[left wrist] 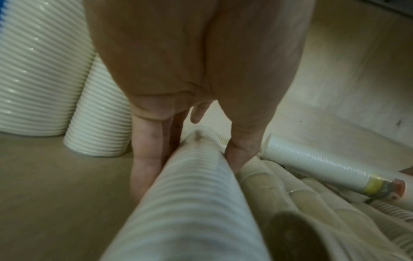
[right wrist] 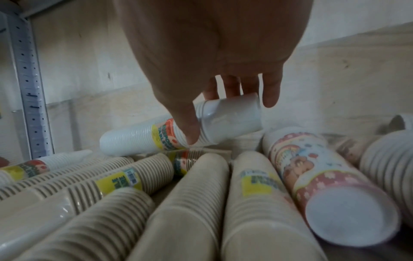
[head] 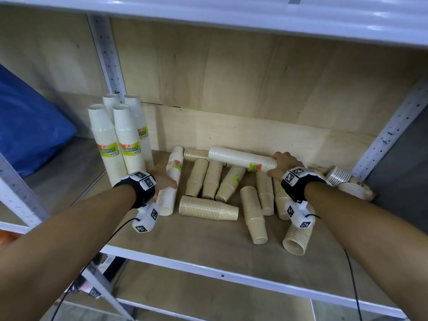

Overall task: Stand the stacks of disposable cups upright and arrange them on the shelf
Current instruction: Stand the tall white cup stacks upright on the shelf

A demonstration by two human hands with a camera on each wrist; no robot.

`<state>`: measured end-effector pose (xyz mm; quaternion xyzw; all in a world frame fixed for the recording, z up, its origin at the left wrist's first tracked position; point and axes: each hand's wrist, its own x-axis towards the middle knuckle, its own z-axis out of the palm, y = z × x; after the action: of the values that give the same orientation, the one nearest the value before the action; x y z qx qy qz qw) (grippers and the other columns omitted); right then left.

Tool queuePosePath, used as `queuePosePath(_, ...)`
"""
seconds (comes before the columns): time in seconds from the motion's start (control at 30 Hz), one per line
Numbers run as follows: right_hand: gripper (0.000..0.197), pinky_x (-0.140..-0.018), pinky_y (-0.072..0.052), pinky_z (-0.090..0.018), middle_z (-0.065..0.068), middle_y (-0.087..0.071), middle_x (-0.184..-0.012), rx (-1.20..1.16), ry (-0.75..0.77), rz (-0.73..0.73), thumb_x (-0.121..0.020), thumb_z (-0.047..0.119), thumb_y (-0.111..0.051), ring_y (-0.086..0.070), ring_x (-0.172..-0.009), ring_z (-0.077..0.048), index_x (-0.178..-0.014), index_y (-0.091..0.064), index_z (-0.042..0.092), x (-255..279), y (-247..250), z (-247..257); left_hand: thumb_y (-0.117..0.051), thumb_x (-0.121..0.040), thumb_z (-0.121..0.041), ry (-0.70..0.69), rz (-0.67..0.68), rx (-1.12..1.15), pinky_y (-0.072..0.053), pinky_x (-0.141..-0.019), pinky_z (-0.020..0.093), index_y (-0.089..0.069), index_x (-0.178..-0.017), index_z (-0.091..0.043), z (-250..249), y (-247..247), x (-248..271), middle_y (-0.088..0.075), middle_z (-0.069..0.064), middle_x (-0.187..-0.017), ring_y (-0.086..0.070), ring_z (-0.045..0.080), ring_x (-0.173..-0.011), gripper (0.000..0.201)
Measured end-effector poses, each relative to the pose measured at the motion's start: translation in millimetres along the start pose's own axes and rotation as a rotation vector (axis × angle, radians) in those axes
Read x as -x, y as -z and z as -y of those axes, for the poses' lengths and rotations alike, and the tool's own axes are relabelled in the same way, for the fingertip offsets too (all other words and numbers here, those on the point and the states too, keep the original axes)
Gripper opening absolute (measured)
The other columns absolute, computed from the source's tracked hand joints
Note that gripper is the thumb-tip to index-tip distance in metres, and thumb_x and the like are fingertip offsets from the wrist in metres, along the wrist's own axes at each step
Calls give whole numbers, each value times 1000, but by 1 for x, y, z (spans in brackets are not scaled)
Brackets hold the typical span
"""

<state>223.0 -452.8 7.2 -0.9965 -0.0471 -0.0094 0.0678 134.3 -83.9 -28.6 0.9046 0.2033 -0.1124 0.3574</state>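
Shelf (head: 208, 242) level: both hands reach forward, each clasping a lying cup stack.

Blue bag (head: 30, 126) sitting in the neighbouring bay, well off to the left of the left hand. Perforated metal upright (head: 108, 54) standing against the wooden back panel (head: 231, 72), beyond that hand. Second upright (head: 393, 128) running up just past the right hand. Black cables (head: 352, 274) hanging below both wrists.

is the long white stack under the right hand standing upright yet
No, the long white stack lies on its side across the tan stacks, with the right hand gripping its end.
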Motion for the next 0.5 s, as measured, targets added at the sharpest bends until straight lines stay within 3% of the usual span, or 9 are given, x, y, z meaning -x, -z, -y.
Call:
queuePosePath(0.23,59,-81,-47,-31,-2,-61,-114,0,54,-15,-68,50,-73,-60,-97,-24,-118,-58,23,7,56,25,-81,-70,-22,-24,-80,-87,-56,-83,46,-35,-139,-15,-16,18,12,-54,11,-125,-59,35,-108,83)
queuePosePath(0.33,64,-82,-44,-30,1,-59,-119,-29,87,-63,-67,52,-76,-58,-104,-23,-122,-58,26,11,81,45,-80,-69,-26,-83,-124,-150,-56,-79,41,-35,-138,-14,-26,30,25,-52,9,-125,-57,31,-104,83)
queuePosePath(0.5,57,-83,-47,-27,-1,-58,-121,-158,204,-142,-68,41,-80,-57,-105,-20,-118,-60,25,16,114,83,-78,-74,-20,-149,-178,-153,-43,-71,33,-36,-135,-10,-35,50,38,-52,8,-120,-49,24,-95,75)
